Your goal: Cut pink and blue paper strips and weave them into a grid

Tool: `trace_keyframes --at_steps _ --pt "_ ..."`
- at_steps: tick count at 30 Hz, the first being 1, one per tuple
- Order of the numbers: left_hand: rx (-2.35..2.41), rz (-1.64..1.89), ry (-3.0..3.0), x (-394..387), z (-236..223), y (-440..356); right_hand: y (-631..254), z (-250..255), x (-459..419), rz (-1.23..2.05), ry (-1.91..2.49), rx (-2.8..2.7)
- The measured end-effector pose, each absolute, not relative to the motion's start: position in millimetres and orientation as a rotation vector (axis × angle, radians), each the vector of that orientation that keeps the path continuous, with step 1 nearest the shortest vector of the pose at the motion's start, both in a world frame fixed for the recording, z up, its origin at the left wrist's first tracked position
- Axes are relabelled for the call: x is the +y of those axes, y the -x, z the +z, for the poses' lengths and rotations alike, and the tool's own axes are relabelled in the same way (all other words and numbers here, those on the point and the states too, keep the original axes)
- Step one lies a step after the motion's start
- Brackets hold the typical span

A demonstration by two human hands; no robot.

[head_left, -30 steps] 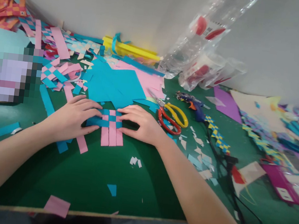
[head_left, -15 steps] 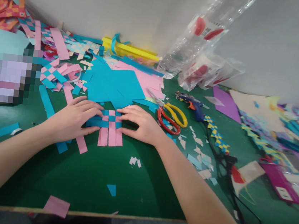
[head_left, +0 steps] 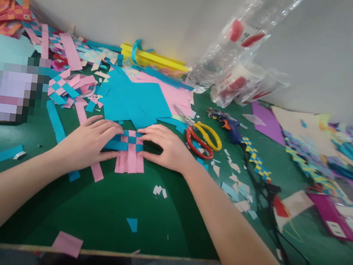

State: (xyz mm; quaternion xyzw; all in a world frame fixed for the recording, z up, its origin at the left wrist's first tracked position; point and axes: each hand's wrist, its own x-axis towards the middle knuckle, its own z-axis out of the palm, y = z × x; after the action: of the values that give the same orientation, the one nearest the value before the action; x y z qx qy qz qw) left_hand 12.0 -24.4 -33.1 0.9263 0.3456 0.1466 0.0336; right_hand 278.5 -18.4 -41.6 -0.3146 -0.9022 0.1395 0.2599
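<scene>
A small woven piece of pink and blue paper strips [head_left: 133, 138] lies on the green table between my hands. Its pink strips [head_left: 132, 161] hang toward me, and the left ones have spread and overlap. My left hand [head_left: 89, 144] grips the left side, fingers on top and thumb at the lower edge, beside a blue strip [head_left: 115, 144] that runs out to the left. On the right edge, the fingertips and thumb of my right hand [head_left: 170, 149] pinch the weave. Under my left wrist passes a loose pink strip [head_left: 96, 172].
Red-and-yellow-handled scissors [head_left: 201, 140] lie right of my right hand, near a blue glue gun [head_left: 231, 128] with a black cord. Blue paper sheets [head_left: 138, 100] lie behind the weave. A phone-like object [head_left: 5, 91], blurred out, is at left. Paper scraps [head_left: 132, 224] dot the table [head_left: 103, 213].
My left hand has shifted slightly right and its fingers have drawn closer together over the weave. The left pink strips have slid apart at their lower ends. My right hand has stayed nearly still.
</scene>
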Motion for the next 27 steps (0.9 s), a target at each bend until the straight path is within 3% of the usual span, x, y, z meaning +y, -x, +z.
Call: trace_keyframes --at_steps 9,15,27 --pt "0.892 0.609 -2.908 -22.5 -14.8 -7.4 -274.8 -38.6 -22.4 0.279 0.851 -2.408" --pt "0.595 0.479 -2.984 -29.4 -11.1 -13.0 -258.7 -35.6 -33.5 0.289 0.748 -2.575" --pt "0.501 0.510 -2.954 -30.9 -16.3 -13.6 -250.8 -45.9 -38.1 0.358 0.791 -2.709"
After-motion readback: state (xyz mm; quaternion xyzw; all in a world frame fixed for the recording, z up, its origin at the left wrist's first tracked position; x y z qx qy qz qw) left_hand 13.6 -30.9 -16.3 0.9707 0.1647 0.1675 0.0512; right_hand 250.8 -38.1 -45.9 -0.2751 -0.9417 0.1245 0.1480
